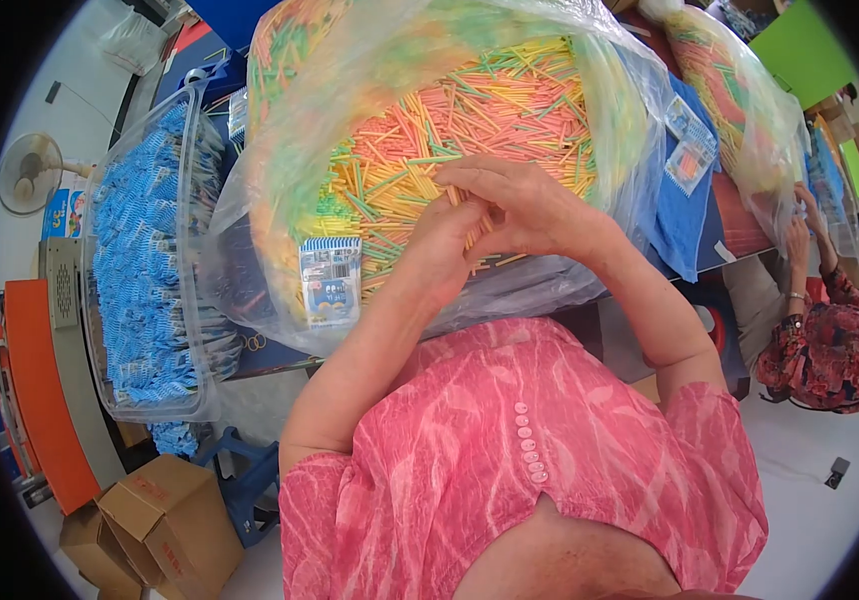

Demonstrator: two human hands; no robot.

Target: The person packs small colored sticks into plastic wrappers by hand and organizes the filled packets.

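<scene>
A large clear plastic bag lies wide at the mouth in front of me, heaped with thin sticks in pink, yellow, orange and green. Over the near side of the heap my two hands meet. My left hand is closed round a small bunch of the sticks, some showing between the hands. My right hand curls over from the right, its fingers bent against the same bunch. A printed blue-and-white packet rests at the bag's near left, beside my left wrist.
To the left stands a clear tub full of blue packets. On the right, another packet lies on a blue cloth. Beyond are a second bag of sticks and a co-worker's hands. Cardboard boxes sit lower left.
</scene>
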